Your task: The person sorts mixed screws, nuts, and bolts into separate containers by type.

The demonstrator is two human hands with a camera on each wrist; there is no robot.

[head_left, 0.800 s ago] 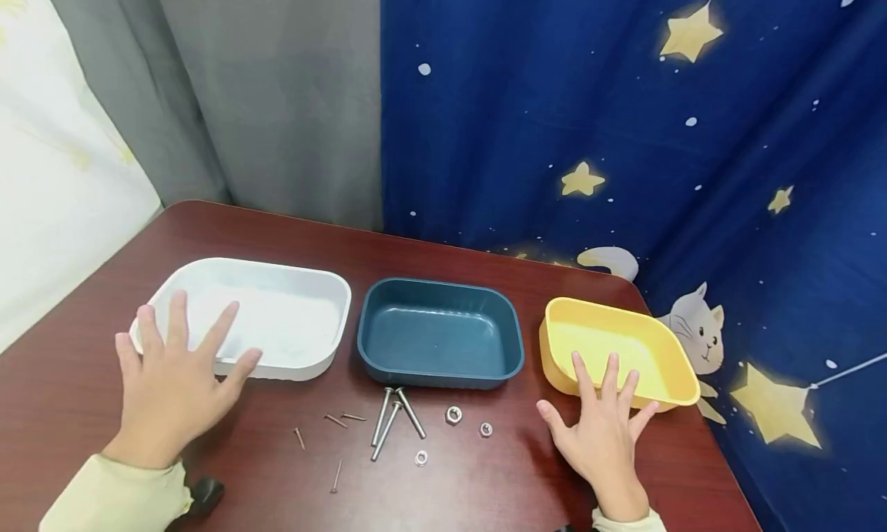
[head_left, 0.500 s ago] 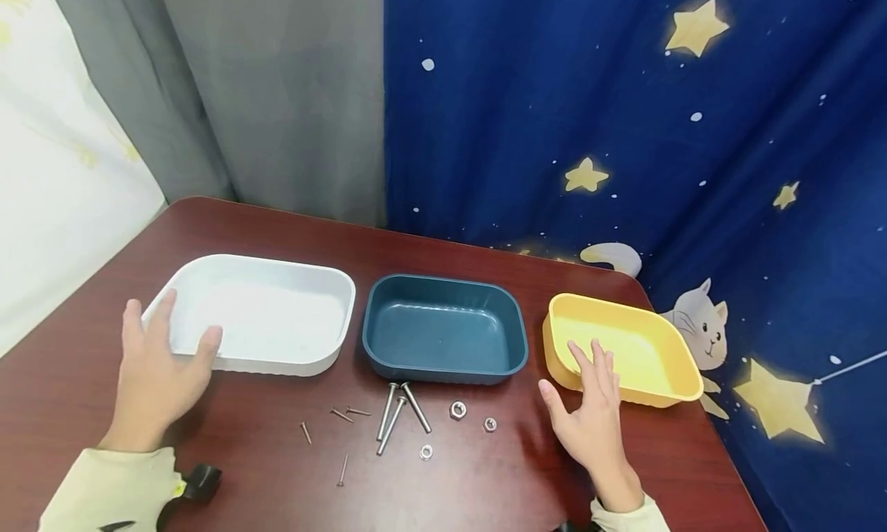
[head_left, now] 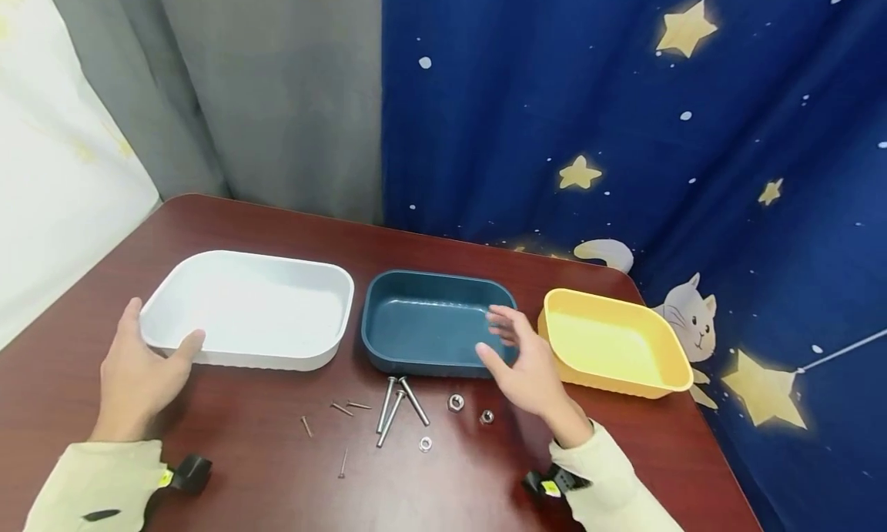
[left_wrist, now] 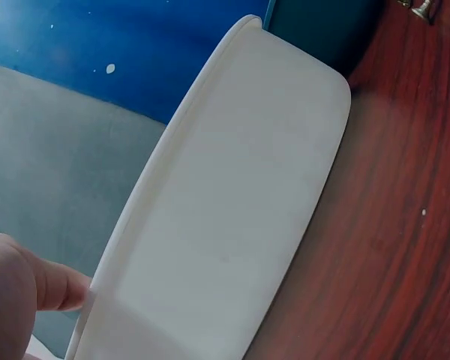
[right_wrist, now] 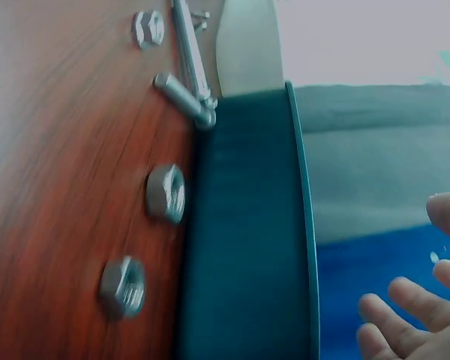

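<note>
My left hand (head_left: pixel 142 374) is at the near left corner of a white plastic tray (head_left: pixel 270 351). Its thumb lies at the front rim, the fingers along the left end; in the left wrist view the thumb tip (left_wrist: pixel 71 289) meets the rim. Above the right end of a dark blue tray (head_left: pixel 430 339) hovers my right hand (head_left: pixel 530 370), holding nothing, fingers spread and slightly bent. In front of that tray lie several bolts (head_left: pixel 391 416), a larger hex nut (head_left: pixel 455 403) and two smaller nuts (head_left: pixel 487 416). Several small screws (head_left: pixel 342 409) lie farther left.
A yellow tray (head_left: pixel 617 347) stands on the right of the dark red table (head_left: pixel 277 486). Grey (head_left: pixel 291 93) and blue star-patterned curtains (head_left: pixel 485 132) hang behind the table. Each wrist wears a black camera, such as the left wrist camera (head_left: pixel 192 473).
My right hand has moved left from the yellow tray to the blue tray. My left hand has drawn back from over the white tray to its near left corner, its spread fingers coming closer together.
</note>
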